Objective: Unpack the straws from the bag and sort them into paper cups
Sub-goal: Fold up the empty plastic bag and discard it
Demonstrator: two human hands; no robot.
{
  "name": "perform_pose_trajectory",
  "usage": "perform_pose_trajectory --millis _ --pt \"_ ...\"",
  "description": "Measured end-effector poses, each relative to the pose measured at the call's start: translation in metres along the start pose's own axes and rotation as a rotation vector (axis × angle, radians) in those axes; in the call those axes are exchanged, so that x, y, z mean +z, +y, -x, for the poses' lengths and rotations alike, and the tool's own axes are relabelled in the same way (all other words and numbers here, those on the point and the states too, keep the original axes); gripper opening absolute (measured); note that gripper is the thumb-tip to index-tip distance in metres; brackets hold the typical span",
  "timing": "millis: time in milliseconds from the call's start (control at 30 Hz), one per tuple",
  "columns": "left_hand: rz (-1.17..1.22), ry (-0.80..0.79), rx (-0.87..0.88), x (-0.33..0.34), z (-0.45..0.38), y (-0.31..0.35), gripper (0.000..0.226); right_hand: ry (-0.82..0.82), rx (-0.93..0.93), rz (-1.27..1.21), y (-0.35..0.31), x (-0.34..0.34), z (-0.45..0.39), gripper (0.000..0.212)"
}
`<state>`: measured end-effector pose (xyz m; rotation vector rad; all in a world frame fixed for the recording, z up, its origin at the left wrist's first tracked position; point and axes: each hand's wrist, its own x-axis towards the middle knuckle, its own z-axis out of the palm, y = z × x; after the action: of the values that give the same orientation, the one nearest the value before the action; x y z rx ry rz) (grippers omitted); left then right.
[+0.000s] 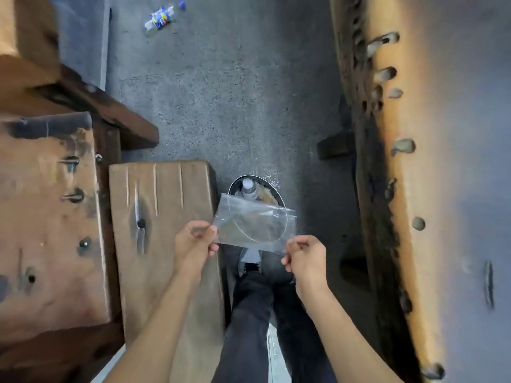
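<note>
Above the bin (pixel 235 186), your left hand (pixel 193 244) and right hand (pixel 302 257) pinch the clear bag (pixel 254 225) taut. No straws visible inside. Release carelessly and it could miss, landing on the floor (pixel 221 106).

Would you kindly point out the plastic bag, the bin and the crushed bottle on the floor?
plastic bag (pixel 255 225), head view, its middle.
bin (pixel 279 195), head view, right rim.
crushed bottle (pixel 159 20), head view, its label.

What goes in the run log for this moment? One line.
left hand: pinching bag | right hand: pinching bag | bag: clear, looks empty, held over bin | straws, cups: not in view
</note>
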<state>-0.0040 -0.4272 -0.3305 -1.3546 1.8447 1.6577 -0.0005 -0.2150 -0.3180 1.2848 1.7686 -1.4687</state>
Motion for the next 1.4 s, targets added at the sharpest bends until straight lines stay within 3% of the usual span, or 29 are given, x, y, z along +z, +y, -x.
perform_pose_trajectory --millis 233,400,500,800,933,1067,1167,1267,1400 --pt "-0.216 -0.057 -0.025 0.042 -0.104 -0.061 0.026 0.075 0.269 -0.092 0.073 0.047 -0.109 0.027" --pt "-0.488 -0.021 0.132 0.073 -0.143 -0.094 0.035 0.067 0.306 -0.081 0.111 0.061 -0.167 0.021" --pt "-0.651 -0.018 0.194 0.094 -0.151 -0.1 0.028 0.083 0.321 -0.108 0.121 0.064 -0.19 0.016" --pt "-0.743 0.036 0.037 0.117 -0.162 -0.112 0.013 0.091 0.292 -0.192 0.118 0.07 -0.228 0.011" --pt "-0.738 0.026 -0.003 0.114 -0.155 -0.118 0.018 0.074 0.285 -0.194 0.117 0.067 -0.224 0.014" --pt "-0.704 0.005 -0.026 0.112 -0.134 -0.106 0.019 0.025 0.181 -0.159 0.096 0.052 -0.199 0.009" --pt "-0.631 -0.007 0.069 0.113 -0.106 -0.079 0.019 -0.027 -0.019 -0.119 0.058 0.037 -0.162 0.013" --pt "-0.539 0.015 0.334 0.11 -0.057 -0.034 0.029 -0.043 -0.295 -0.055 0.009 0.016 -0.104 0.01" --pt "-0.485 -0.037 0.677 0.092 0.044 0.037 0.056 -0.157 -0.51 -0.044 -0.049 -0.035 0.002 0.046"
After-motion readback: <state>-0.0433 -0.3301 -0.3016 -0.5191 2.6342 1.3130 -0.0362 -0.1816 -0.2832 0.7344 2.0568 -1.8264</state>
